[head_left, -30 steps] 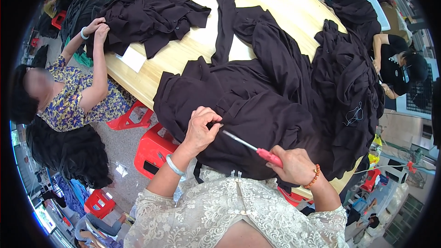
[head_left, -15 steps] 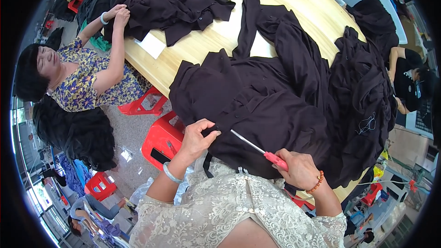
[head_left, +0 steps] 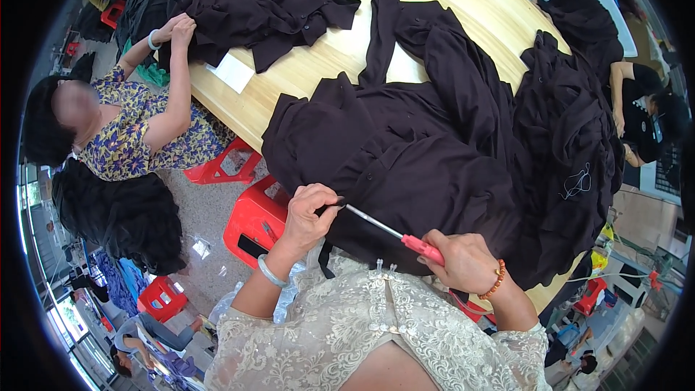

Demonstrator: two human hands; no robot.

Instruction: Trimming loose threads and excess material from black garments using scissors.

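Note:
A dark shirt with buttons lies spread in front of me. My left hand is closed at its near left edge, pinching a bit of the dark cloth between thumb and fingers. My right hand grips a tool with a pink handle and a long, thin metal shaft. The shaft points left, and its tip is at the pinched cloth by my left fingertips. Whether the tip touches the cloth is too small to tell.
Another dark garment with a loose pale thread lies to the right on the wooden table. At the far left a co-worker handles a dark shirt. A red stool carrying a phone stands left of me; a dark cloth pile lies beyond.
My right hand has moved the pink-handled tool a little left and up, bringing its tip to the cloth at my left fingers. My left hand keeps its pinch.

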